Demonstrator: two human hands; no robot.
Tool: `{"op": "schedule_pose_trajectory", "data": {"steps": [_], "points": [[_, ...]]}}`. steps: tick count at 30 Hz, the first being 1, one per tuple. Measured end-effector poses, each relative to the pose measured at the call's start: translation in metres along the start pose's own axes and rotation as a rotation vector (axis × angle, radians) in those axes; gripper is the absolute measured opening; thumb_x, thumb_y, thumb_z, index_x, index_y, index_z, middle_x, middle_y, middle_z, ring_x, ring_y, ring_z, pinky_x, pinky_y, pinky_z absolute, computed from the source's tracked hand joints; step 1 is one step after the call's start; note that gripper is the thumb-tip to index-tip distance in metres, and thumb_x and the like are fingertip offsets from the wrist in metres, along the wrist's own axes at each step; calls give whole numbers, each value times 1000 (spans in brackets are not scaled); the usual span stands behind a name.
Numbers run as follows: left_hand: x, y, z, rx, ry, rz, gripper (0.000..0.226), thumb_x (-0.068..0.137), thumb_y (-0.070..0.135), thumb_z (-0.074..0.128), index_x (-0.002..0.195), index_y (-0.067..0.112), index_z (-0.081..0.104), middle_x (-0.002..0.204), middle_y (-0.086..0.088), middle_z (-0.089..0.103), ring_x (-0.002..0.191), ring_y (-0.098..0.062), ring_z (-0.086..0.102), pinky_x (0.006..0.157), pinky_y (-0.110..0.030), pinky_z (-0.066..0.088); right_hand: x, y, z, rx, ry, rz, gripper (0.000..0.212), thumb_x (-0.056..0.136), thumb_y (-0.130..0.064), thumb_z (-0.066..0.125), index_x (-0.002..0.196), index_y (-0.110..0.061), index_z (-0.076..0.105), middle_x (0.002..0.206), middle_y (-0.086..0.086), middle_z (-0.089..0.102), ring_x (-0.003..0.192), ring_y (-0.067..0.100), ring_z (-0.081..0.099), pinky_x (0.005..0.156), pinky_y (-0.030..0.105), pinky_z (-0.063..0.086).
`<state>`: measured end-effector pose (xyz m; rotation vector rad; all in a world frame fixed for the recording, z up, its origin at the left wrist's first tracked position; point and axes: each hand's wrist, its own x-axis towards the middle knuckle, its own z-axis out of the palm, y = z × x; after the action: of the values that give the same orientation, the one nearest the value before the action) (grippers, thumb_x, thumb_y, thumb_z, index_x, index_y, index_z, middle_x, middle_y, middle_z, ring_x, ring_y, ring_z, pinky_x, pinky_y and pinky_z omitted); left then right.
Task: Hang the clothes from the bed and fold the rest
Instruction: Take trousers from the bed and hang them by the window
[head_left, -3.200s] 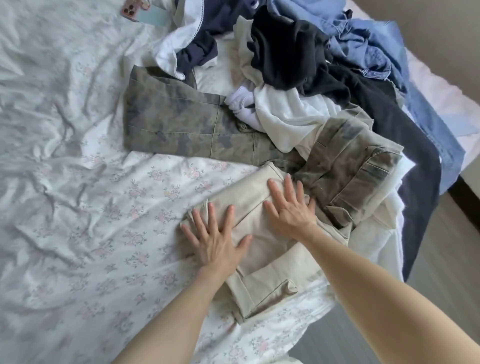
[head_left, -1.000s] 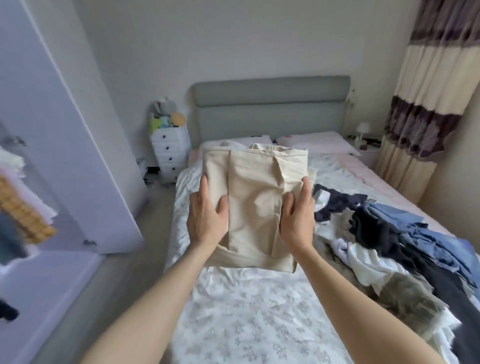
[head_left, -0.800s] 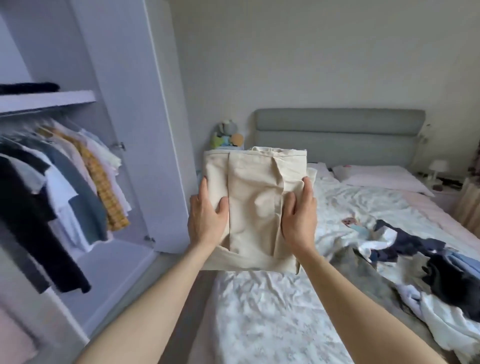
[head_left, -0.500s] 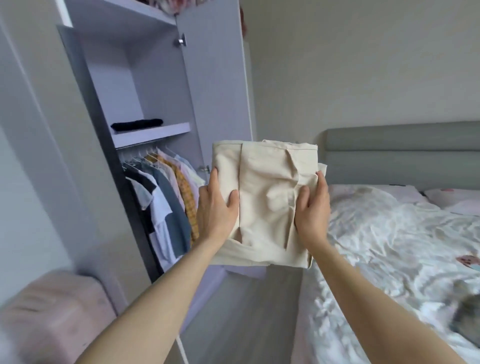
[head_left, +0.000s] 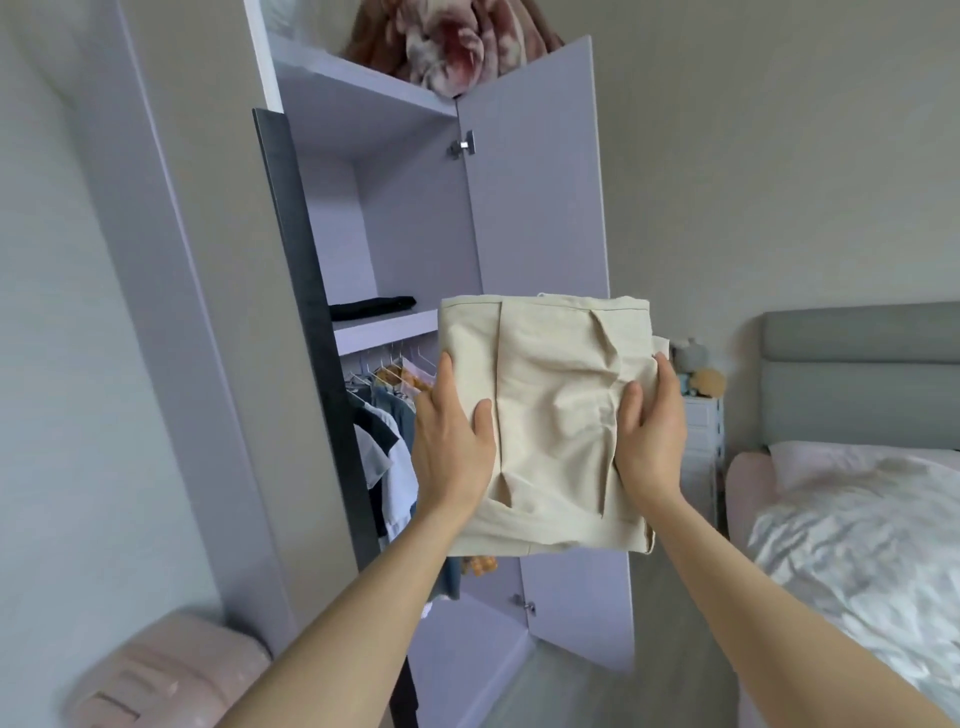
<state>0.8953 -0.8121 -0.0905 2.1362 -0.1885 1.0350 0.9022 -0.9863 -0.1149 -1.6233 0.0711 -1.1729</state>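
Folded beige garment (head_left: 550, 415) pinched at both sides by left hand (head_left: 454, 441) and right hand (head_left: 649, 436); stowing step, probably; next, onto wardrobe shelf (head_left: 384, 325), kept level.

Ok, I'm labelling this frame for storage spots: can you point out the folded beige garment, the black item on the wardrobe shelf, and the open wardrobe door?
Beige garment (head_left: 550, 415): head view, centre of its front face.
Black item (head_left: 371, 306): head view, middle of the fold.
Door (head_left: 535, 182): head view, upper inner panel.
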Motion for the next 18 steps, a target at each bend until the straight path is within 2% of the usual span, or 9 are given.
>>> {"op": "schedule_pose_trajectory", "data": {"steps": [6, 12, 15, 18], "points": [[91, -38, 73, 56, 187, -32, 59, 94, 32, 46, 147, 31, 18, 122, -9, 44, 106, -31, 51, 80, -40, 43, 80, 45, 97, 87, -34, -85, 45, 99, -24, 38, 143, -15, 31, 142, 4, 41, 130, 17, 36, 98, 15, 22], [223, -71, 171, 60, 277, -47, 57, 95, 33, 45, 146, 33, 19, 120, -4, 44, 102, -28, 53, 75, -36, 44, 209, 109, 210, 195, -92, -125, 45, 99, -25, 37, 143, -16, 31, 142, 3, 40, 130, 18, 36, 99, 20, 23], [280, -86, 195, 118, 309, -8, 58, 95, 35, 44, 147, 34, 16, 118, -1, 44, 92, -21, 54, 69, -29, 42, 254, 126, 267, 251, -98, -96, 45, 99, -23, 37, 143, -16, 32, 144, 3, 39, 131, 20, 36, 100, 23, 24], [330, -106, 194, 195, 364, 20, 58, 95, 34, 44, 146, 35, 17, 114, -1, 44, 89, -21, 53, 68, -31, 43, 280, 126, 325, 343, -145, -104, 45, 99, -24, 37, 143, -15, 31, 145, 3, 38, 133, 19, 35, 102, 23, 24]]}}
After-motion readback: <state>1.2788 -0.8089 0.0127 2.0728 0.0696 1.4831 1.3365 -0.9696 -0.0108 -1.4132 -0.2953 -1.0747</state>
